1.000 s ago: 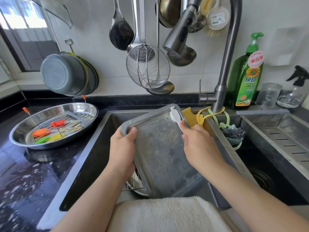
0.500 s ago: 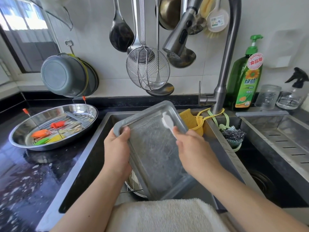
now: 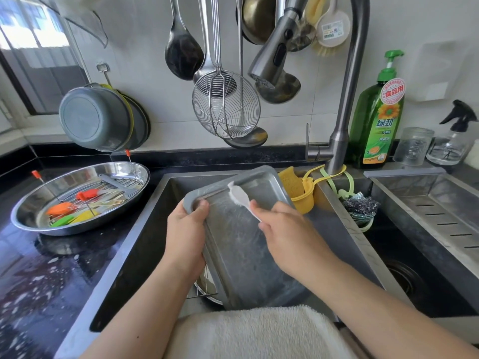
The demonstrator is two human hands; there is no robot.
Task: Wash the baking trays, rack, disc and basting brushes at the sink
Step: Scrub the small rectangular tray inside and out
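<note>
A: Far left, wet black worktop. What's parked on it?

B: A round steel dish holding the basting brushes, orange, red, green and yellow heads, lying on a wire rack. Likely set aside there so the basin stays free; whether washed or waiting, cannot tell.

A: Then the sink?

B: Left hand grips the long left edge of the baking tray, thumb hooked over the rim near the top corner, fingers behind. The tray stands tilted over the basin, far end raised, near end low, probably so water runs off and the inside faces the person.

A: And the scrubbing?

B: Right hand is closed round the handle of a white scrub brush, its head pressed on the tray's upper inside, close to the far rim. Suds streak the tray floor.

A: Room to work?

B: Tight. Under the tray's low end, part of another rack and a round rim show in the basin. A white towel covers the near sink edge. Just right of the tray's top corner hangs a yellow sponge holder; the tap rises beyond it. The spray head hangs above, well apart. Open room seems to be mostly along the tray's length.
</note>
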